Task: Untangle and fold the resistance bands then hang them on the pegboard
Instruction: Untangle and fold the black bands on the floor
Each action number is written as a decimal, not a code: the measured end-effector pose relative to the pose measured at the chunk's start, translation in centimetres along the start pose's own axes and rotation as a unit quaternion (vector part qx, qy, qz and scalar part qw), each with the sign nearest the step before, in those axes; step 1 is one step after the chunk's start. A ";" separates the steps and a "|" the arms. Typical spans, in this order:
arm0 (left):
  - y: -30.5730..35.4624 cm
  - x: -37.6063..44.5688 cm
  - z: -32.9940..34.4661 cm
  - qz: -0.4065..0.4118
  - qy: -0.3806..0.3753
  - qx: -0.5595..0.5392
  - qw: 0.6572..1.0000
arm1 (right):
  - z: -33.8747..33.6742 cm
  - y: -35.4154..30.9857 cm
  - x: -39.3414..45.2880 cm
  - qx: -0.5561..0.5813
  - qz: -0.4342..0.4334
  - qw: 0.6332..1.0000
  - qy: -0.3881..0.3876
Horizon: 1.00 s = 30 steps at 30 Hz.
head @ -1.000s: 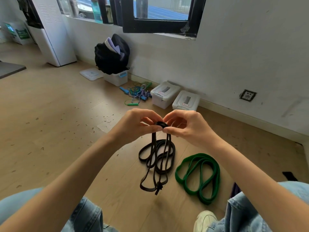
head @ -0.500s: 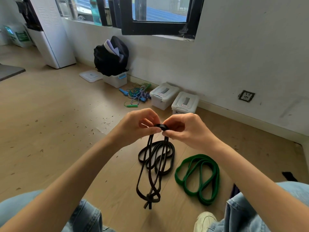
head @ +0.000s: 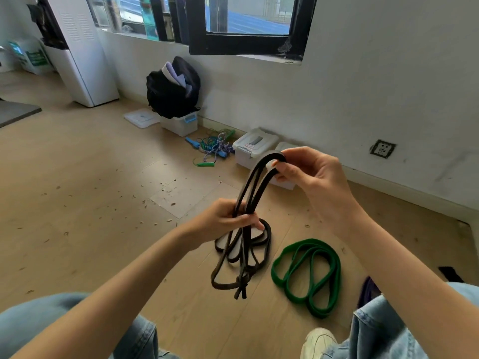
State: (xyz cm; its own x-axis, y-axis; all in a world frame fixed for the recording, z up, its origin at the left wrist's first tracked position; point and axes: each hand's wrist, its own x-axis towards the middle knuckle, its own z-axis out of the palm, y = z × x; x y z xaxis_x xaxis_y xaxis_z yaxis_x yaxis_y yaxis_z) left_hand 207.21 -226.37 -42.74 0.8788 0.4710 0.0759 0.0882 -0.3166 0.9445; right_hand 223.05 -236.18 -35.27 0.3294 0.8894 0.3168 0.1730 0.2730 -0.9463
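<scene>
A black resistance band (head: 255, 182) hangs in long strands between my hands. My right hand (head: 311, 177) pinches its top fold at the upper end. Lower down, my left hand (head: 228, 218) is closed around the strands at mid-length. Below my left hand the band dangles to a knot (head: 242, 283) just above the floor. More black band loops (head: 261, 237) lie on the wooden floor behind the hanging strands. A green resistance band (head: 311, 270) lies coiled on the floor to the right, untouched. No pegboard is in view.
White storage boxes (head: 252, 149) and a pile of jump ropes (head: 215, 149) sit by the wall ahead. A black backpack (head: 172, 86) rests on another box. My denim-clad knees (head: 404, 330) and a white shoe (head: 320, 340) frame the floor area.
My hands have parted: the right one rose with the band's top fold, the left slid down the strands and closed around them. The knot hangs lower.
</scene>
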 end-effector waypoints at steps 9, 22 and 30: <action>3.2 -0.2 -2.1 -0.026 0.048 0.046 0.997 | -4.3 2.0 1.1 -0.289 0.179 0.938 -0.073; 3.3 -0.5 -0.8 -0.006 -0.111 0.178 0.978 | -0.9 2.2 0.1 -0.276 0.085 0.889 -0.355; 0.3 -0.3 0.4 -0.044 -0.108 0.046 0.992 | -1.2 0.4 0.0 0.050 0.105 0.970 -0.214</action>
State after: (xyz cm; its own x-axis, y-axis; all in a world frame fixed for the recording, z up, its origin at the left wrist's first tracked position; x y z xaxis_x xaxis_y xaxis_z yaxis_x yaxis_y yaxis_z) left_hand 207.14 -226.97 -42.59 0.9451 0.3159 -0.0842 0.2017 -0.3606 0.9107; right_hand 224.25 -236.56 -35.54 -0.0712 0.9942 0.0807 0.0460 0.0841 -0.9954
